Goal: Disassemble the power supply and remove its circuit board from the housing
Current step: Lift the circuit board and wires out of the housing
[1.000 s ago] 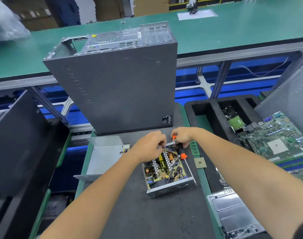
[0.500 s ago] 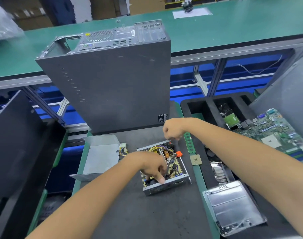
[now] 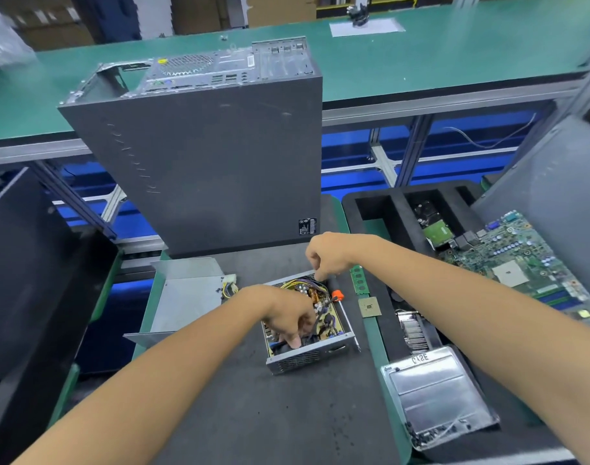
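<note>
The open power supply housing point(image 3: 307, 358), a small silver metal box, lies on the dark mat. Its circuit board point(image 3: 329, 318) sits inside, with coils, capacitors and yellow and black wires point(image 3: 298, 283) at the far end. My left hand point(image 3: 283, 317) reaches into the near end, its fingers curled down onto the board behind the front wall. My right hand point(image 3: 327, 256) hovers over the far rim, with its fingertips pinching the wires there. A screwdriver point(image 3: 336, 294) with a black and orange handle lies along the housing's right side, in neither hand.
A tall grey computer case point(image 3: 203, 162) stands just behind. The removed metal cover point(image 3: 186, 293) lies to the left. To the right lie a RAM stick point(image 3: 358, 280), a CPU chip point(image 3: 369, 307), a heatsink point(image 3: 412, 330), a motherboard point(image 3: 515, 263) and a metal tray point(image 3: 434, 397) holding screws.
My left hand moved from the far end of the housing to its near end and reached inside. My right hand let go of the screwdriver, rose, then came down onto the wires.
</note>
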A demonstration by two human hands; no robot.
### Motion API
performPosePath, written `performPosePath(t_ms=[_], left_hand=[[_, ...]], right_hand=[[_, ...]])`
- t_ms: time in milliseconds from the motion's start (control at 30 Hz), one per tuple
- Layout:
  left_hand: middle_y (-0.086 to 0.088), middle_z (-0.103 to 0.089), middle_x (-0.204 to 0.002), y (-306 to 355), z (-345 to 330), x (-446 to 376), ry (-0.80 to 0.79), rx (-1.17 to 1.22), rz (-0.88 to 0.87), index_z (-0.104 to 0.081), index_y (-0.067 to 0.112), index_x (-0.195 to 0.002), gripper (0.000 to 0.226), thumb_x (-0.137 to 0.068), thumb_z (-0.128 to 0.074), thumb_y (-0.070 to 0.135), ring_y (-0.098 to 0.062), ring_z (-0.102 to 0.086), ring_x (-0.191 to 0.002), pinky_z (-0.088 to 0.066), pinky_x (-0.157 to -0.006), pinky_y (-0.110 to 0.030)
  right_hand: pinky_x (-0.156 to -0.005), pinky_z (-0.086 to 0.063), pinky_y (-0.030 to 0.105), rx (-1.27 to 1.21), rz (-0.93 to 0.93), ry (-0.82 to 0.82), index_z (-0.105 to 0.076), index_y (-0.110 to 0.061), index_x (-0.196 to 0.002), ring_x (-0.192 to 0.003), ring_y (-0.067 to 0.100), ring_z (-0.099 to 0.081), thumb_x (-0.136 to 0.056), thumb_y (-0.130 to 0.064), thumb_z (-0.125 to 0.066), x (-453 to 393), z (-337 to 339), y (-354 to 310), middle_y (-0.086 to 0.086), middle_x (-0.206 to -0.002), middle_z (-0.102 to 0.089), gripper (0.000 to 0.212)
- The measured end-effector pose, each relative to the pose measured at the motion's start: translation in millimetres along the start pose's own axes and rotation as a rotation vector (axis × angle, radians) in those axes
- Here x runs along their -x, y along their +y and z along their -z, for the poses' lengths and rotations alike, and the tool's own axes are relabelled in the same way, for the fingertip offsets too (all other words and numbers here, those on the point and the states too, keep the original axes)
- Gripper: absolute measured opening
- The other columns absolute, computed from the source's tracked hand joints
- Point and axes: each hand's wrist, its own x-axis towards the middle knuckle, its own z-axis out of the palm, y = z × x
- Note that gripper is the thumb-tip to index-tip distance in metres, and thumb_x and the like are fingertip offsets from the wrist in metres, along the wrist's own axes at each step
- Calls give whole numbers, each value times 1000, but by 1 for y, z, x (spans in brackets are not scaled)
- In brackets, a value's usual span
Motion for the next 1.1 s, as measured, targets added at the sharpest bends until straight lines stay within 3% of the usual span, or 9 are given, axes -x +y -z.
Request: performPosePath(t_ms=[133, 333, 533, 667, 767, 833, 933, 1000, 1100], left_hand=[[-8, -59, -81, -2, -2, 2, 11, 11, -13, -51, 18, -69, 23, -82, -69, 10, -24, -54, -73, -49, -71, -39], [-8, -57, -88, -1, -2, -2, -16, -91, -31, -54, 12, -84, 11, -86, -64, 14, -26, -53, -78, -44, -70, -35], [-8, -57, -92, 0, -4, 0, -4, -94, -31, -55, 12, -90, 10, -86, -63, 13, -24, -51, -80, -42, -71, -33], [-8, -58, -85, 2, -6, 3, 4, -26, -23, -54, 11, -82, 12, -84, -66, 10, -24, -53, -76, -45, -69, -35], [-9, -57, -86, -1, -3, 6, 2, 96, -3, -56, 9, -85, 9, -86, -65, 9, -21, -55, -70, -50, -61, -29], [-10, -60, -89, -3, 0, 8, 55, 180, -21, -61, 7, -91, 3, -90, -61, 9, -19, -58, -70, -52, -59, -26], [-10, -65, -90, -3, 4, 6, 191, 200, -36, -61, 10, -91, 5, -92, -57, 12, -24, -63, -75, -54, -65, -33], [-5, -64, -83, 0, 8, 2, 298, 126, -36, -61, 12, -88, 5, -91, -57, 15, -17, -62, -67, -50, -64, -28], [3, -59, -75, 5, 11, -6, 470, 5, -61, -59, 18, -80, 9, -86, -57, 13, -13, -53, -65, -40, -60, -25]], right_hand=[[-54, -44, 24, -10, -15, 6, -48, -14, -65, -57, 18, -57, -81, -8, -72, -7, -2, -2, 13, -74, -66, 29], [-49, -41, 22, 133, -35, 3, -50, -10, -66, -62, 23, -55, -74, 0, -69, -19, -6, -10, 7, -63, -57, 23], [-56, -46, 24, 139, -25, -16, -56, -6, -72, -63, 21, -58, -75, -3, -71, -24, -8, -8, 10, -69, -62, 16], [-58, -47, 27, -31, -37, -48, -54, -8, -69, -62, 21, -59, -82, -12, -70, -22, -3, 1, 18, -75, -66, 21], [-55, -48, 25, -206, -144, 0, -63, -2, -82, -61, 24, -62, -85, -5, -52, -19, 4, 20, 24, -84, -68, 12], [-54, -47, 26, -200, -220, -13, -59, -1, -78, -64, 30, -67, -82, 0, -45, -15, -3, 30, 26, -78, -65, 15], [-58, -54, 29, -188, -303, -193, -60, -6, -91, -74, 30, -71, -84, -7, -64, -10, -26, 34, 16, -89, -68, 8], [-54, -54, 29, -174, -329, -295, -53, -6, -102, -67, 27, -67, -84, -15, -70, -9, -38, 35, 10, -94, -61, 26], [-53, -53, 30, -173, -319, -252, -50, -9, -92, -56, 26, -65, -83, -28, -74, -12, -49, 37, 10, -90, -58, 32]])
